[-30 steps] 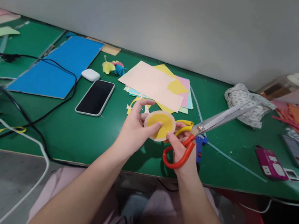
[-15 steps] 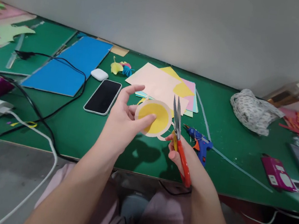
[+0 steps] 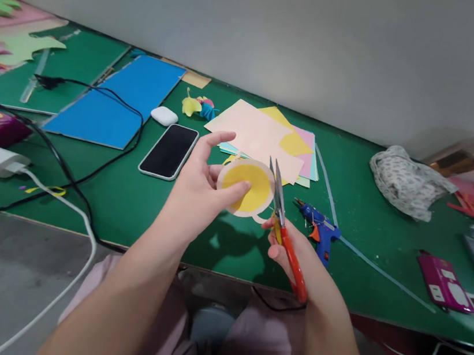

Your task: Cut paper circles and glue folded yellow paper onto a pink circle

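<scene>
My left hand point(image 3: 203, 187) pinches a round paper cutout point(image 3: 256, 194), a yellow disc with a pale pink border, thumb on its face. Its index finger is lifted clear. My right hand point(image 3: 287, 245) holds scissors point(image 3: 285, 230) with red and yellow handles, blades pointing up and slightly parted beside the disc's right edge. A thin pale paper strip point(image 3: 260, 220) curls from the disc's lower edge toward my right fingertips. Behind the disc lies a stack of coloured paper point(image 3: 256, 130). Just right of my right hand is a blue glue gun point(image 3: 320, 229).
A phone point(image 3: 169, 151), a white earbud case point(image 3: 164, 115) and a blue board point(image 3: 120, 101) lie left. Black and white cables point(image 3: 87, 222) cross the table's left side. A patterned cloth point(image 3: 409, 180) and a purple device point(image 3: 444, 280) sit right.
The scissor blades have drawn closer to the disc's right edge. The view has shifted slightly, so the table things appear a little further right. Both hands keep their hold.
</scene>
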Available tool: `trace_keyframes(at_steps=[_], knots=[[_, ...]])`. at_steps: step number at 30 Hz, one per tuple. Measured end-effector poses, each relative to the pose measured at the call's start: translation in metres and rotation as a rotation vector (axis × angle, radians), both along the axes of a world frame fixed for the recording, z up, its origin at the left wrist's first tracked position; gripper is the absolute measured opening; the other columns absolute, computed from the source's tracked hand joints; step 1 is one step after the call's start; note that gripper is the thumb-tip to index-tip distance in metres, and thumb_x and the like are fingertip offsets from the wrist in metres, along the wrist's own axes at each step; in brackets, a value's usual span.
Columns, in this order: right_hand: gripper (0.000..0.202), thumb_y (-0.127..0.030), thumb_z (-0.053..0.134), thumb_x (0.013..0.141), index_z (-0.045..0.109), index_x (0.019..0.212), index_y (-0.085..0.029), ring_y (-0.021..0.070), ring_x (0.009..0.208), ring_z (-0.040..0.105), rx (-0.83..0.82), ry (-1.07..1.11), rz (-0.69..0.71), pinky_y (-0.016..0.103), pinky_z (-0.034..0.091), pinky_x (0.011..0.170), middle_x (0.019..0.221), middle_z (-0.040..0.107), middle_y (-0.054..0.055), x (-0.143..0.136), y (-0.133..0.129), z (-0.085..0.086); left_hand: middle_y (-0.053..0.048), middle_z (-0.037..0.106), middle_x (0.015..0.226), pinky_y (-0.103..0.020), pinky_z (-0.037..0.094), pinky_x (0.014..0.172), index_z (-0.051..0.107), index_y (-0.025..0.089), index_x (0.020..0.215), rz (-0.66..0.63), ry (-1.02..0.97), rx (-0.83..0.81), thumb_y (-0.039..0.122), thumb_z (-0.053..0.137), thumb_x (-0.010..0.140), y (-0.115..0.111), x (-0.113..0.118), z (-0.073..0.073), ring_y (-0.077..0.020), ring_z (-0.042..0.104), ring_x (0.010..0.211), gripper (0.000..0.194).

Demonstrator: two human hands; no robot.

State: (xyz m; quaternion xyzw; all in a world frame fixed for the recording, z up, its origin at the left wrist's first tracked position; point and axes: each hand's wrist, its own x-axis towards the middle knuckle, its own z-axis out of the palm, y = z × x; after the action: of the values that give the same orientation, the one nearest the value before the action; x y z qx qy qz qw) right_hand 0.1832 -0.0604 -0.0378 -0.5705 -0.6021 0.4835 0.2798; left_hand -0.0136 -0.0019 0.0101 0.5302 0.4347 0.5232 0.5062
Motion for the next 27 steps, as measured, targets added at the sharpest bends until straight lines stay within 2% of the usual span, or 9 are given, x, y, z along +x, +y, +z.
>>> trace_keyframes(at_steps=[8,14,27], knots=[[0.065,-0.076,0.056,0.068,0.056,0.1,-0.02,0.0152,0.065,0.045,-0.01,-0.023,-0.004,0.027,0.038,0.059,0.077,0.052,0.001,-0.0021,-0.0013,0.0084,0.006,0.057,0.062,-0.017,0.047,0.044,0.038,0.024,0.127,-0.014,0.001,-0.016,0.015,0.067,0.068,-0.0001,-0.0007,0.0003,-0.01,0.057,0.05,0.066],[0.065,-0.077,0.057,0.067,0.057,0.098,-0.019,0.0144,0.064,0.045,-0.025,-0.015,-0.006,0.027,0.037,0.057,0.077,0.053,0.002,-0.0003,-0.0007,0.0073,0.007,0.056,0.059,-0.016,0.046,0.044,0.039,0.025,0.126,-0.019,0.012,-0.012,0.015,0.067,0.068,-0.0006,-0.0022,0.0015,-0.0091,0.056,0.049,0.065],[0.065,-0.079,0.06,0.061,0.054,0.089,-0.02,0.013,0.058,0.037,-0.113,-0.022,-0.016,0.026,0.032,0.055,0.067,0.046,-0.002,0.0,0.001,0.0102,0.009,0.047,0.053,-0.017,0.046,0.044,0.043,0.026,0.124,-0.021,0.006,-0.023,0.011,0.067,0.065,-0.0001,-0.0062,0.0022,-0.01,0.054,0.048,0.065]])
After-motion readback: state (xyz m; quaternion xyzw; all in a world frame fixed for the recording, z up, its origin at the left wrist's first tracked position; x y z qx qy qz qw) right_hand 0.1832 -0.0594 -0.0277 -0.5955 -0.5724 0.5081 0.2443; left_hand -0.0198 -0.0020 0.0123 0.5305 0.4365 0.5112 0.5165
